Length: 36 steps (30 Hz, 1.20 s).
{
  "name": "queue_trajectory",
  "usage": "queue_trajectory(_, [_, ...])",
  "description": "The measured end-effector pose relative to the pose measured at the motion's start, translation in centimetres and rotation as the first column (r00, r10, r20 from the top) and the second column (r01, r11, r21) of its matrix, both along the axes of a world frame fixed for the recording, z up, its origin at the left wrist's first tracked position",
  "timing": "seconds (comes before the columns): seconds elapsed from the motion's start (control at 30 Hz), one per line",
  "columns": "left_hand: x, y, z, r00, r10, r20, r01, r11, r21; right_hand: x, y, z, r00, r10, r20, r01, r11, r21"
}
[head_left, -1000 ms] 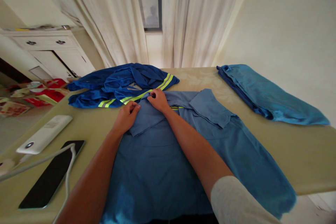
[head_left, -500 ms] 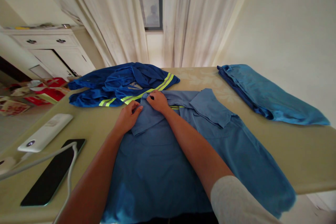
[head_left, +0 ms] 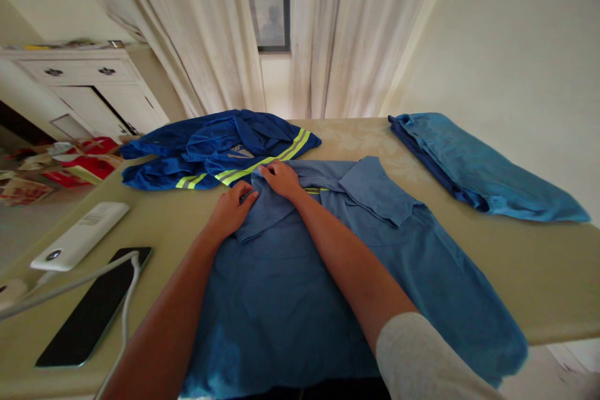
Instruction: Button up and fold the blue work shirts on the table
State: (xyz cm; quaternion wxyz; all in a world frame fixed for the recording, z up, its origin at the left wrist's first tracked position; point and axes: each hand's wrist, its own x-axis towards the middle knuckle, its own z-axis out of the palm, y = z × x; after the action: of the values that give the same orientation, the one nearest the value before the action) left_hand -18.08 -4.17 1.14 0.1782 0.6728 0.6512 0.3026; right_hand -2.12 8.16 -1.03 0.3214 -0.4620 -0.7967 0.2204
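Note:
A blue work shirt (head_left: 300, 300) lies spread on the beige table (head_left: 539, 275) in front of me, collar at the far end. My left hand (head_left: 229, 211) pinches the left collar flap, fingers closed on the cloth. My right hand (head_left: 281, 179) grips the collar's top edge just beside it, fingers curled on the fabric. The right collar flap (head_left: 375, 190) lies flat and untouched.
A dark blue garment with yellow reflective stripes (head_left: 220, 150) is heaped behind my hands. A folded blue garment (head_left: 473, 165) lies at the right. A white remote-like device (head_left: 79, 236), a black phone (head_left: 94, 309) and a white cable (head_left: 70, 287) sit at the left. Curtains hang behind.
Both hands have stayed on the collar and shifted only slightly; the left hand has crept a little rightward along the flap.

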Motion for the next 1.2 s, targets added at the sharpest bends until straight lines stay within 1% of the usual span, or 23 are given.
queue_trajectory(0.17, [0.0, 0.1, 0.5, 0.99, 0.111, -0.09, -0.118, 0.99, -0.076, 0.0, 0.3, -0.7, 0.998, 0.061, -0.002, -0.061, 0.996, 0.066])
queue_trajectory(0.27, [-0.1, 0.0, 1.1, 0.983, 0.111, -0.149, -0.125, 0.988, -0.092, 0.1, 0.9, -0.9, 0.996, 0.062, -0.067, -0.054, 0.992, 0.116])
queue_trajectory(0.33, [-0.3, 0.0, 1.5, 0.983, 0.108, -0.15, -0.124, 0.987, -0.098, 0.4, 1.3, -0.4, 0.989, 0.018, -0.15, 0.005, 0.988, 0.154])
queue_trajectory(0.43, [-0.5, -0.2, 1.9, 0.989, 0.116, -0.087, -0.123, 0.989, -0.081, 1.1, 2.0, 0.7, 0.955, -0.085, -0.284, 0.139, 0.975, 0.176])
queue_trajectory(0.5, [-0.5, -0.2, 1.9, 0.991, 0.124, -0.058, -0.128, 0.989, -0.07, 1.4, 2.2, 1.4, 0.94, -0.097, -0.327, 0.16, 0.972, 0.173])
queue_trajectory(0.57, [-0.7, -0.1, 1.7, 0.989, 0.129, -0.066, -0.133, 0.989, -0.065, 1.5, 2.2, 1.7, 0.958, -0.049, -0.281, 0.094, 0.985, 0.147])
queue_trajectory(0.67, [-1.3, 0.1, 1.1, 0.989, 0.127, -0.076, -0.133, 0.988, -0.077, 1.1, 1.7, 1.5, 0.996, 0.061, -0.062, -0.059, 0.998, 0.032])
queue_trajectory(0.73, [-1.9, 0.3, 0.6, 0.991, 0.122, -0.053, -0.126, 0.988, -0.091, 0.9, 1.5, 1.1, 0.993, 0.096, 0.063, -0.096, 0.995, -0.002])
queue_trajectory(0.87, [-2.8, 0.3, 0.4, 0.998, 0.068, 0.015, -0.066, 0.989, -0.129, 0.9, 1.4, 0.7, 0.983, 0.073, 0.167, -0.086, 0.994, 0.072])
queue_trajectory(0.97, [-3.1, 0.0, 0.6, 0.984, 0.021, 0.178, 0.028, 0.962, -0.271, 1.1, 1.9, 0.9, 0.97, 0.113, 0.216, -0.139, 0.984, 0.109])
queue_trajectory(1.0, [-3.2, -0.1, 0.6, 0.973, 0.024, 0.229, 0.051, 0.947, -0.317, 1.0, 2.1, 1.0, 0.97, 0.108, 0.217, -0.138, 0.982, 0.131])
queue_trajectory(1.07, [-3.4, -0.2, 0.6, 0.959, 0.048, 0.279, 0.063, 0.924, -0.377, 0.8, 2.5, 1.4, 0.981, 0.052, 0.188, -0.088, 0.978, 0.188])
queue_trajectory(1.13, [-3.8, -0.2, 0.5, 0.96, 0.068, 0.273, 0.041, 0.927, -0.373, 0.5, 3.0, 1.8, 0.991, -0.026, 0.135, -0.007, 0.971, 0.237])
queue_trajectory(1.2, [-4.4, 0.0, 0.3, 0.966, 0.076, 0.246, 0.009, 0.945, -0.328, 0.0, 3.5, 1.9, 0.993, -0.081, 0.09, 0.053, 0.96, 0.275])
